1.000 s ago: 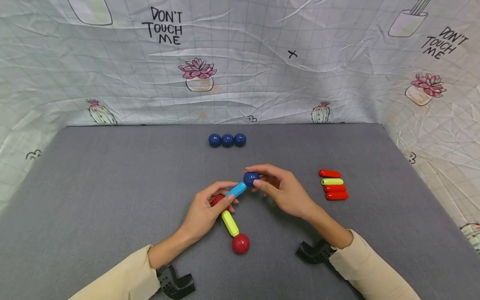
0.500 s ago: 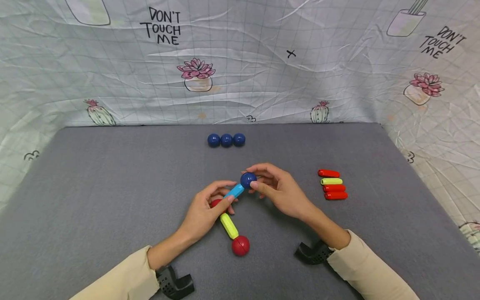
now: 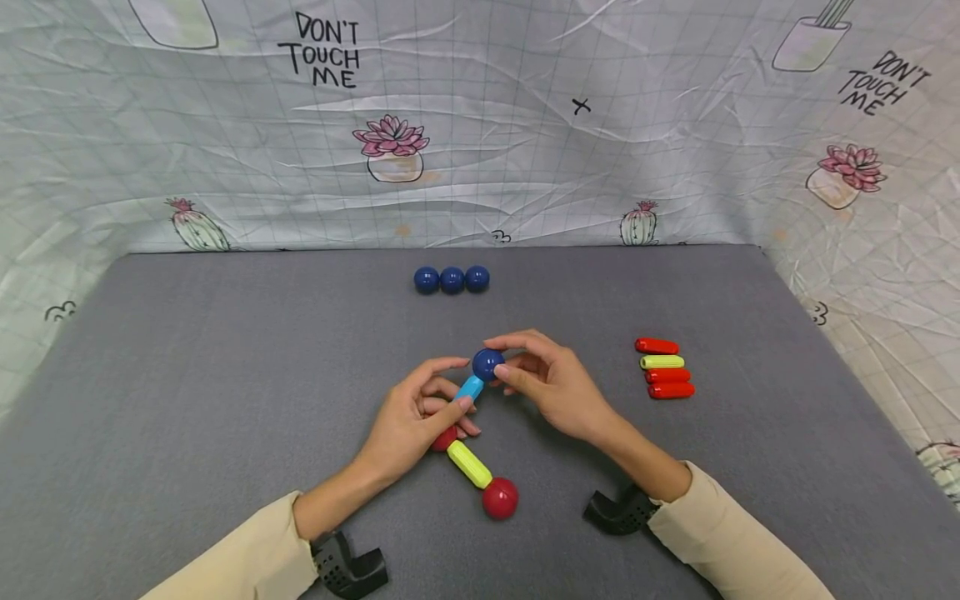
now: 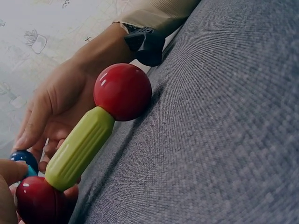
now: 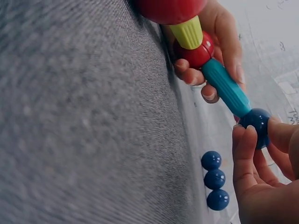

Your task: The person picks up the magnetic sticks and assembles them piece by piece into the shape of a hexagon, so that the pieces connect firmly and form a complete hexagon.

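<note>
The dark blue ball (image 3: pixel 487 364) now sits on the tip of the light blue rod (image 3: pixel 470 387), pinched by the right hand (image 3: pixel 551 387). The chain has swung since a second ago: the end red ball (image 3: pixel 500 497) lies farther right on the grey mat (image 3: pixel 225 375), so the joint seems seated. The left hand (image 3: pixel 412 421) grips the middle red ball (image 3: pixel 444 439).

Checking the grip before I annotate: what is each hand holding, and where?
The right hand pinches the blue ball at the chain's top end. The left hand grips the blue rod near the middle red ball.
</note>
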